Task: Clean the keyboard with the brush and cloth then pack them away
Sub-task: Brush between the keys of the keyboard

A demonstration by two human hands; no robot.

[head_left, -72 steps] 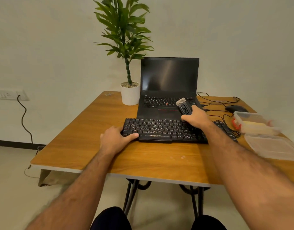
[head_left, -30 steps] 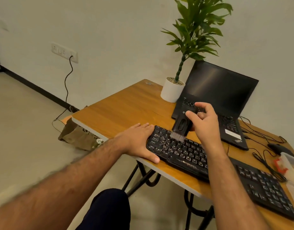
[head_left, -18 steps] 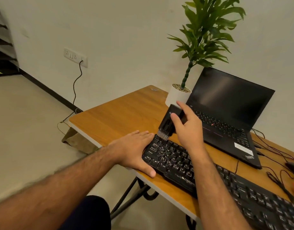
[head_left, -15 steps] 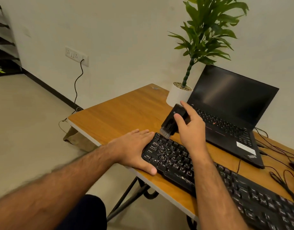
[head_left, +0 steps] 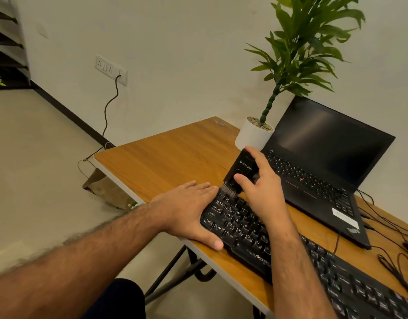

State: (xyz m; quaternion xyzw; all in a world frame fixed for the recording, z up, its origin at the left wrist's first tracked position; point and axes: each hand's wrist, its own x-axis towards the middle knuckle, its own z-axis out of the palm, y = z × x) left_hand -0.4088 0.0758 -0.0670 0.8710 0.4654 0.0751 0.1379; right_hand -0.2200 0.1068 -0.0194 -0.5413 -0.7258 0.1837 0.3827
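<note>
Brush [head_left: 241,174] pinched in right hand [head_left: 261,192], bristles on keyboard [head_left: 255,229] far-left corner; left hand [head_left: 189,210] flat, fingers straight, bracing that end on tabletop [head_left: 175,155]; best short, light strokes along rows.

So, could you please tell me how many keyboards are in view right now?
2: the black external keyboard along the desk's near edge, partly cut off at right, and the laptop's built-in keyboard behind it.

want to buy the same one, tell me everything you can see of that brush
The brush is a small black block that looks like plastic, with pale lettering and a round button on its face and a short tuft of grey bristles below. The right hand grips it, tilted, bristles down at the far left corner of the keyboard.
</note>
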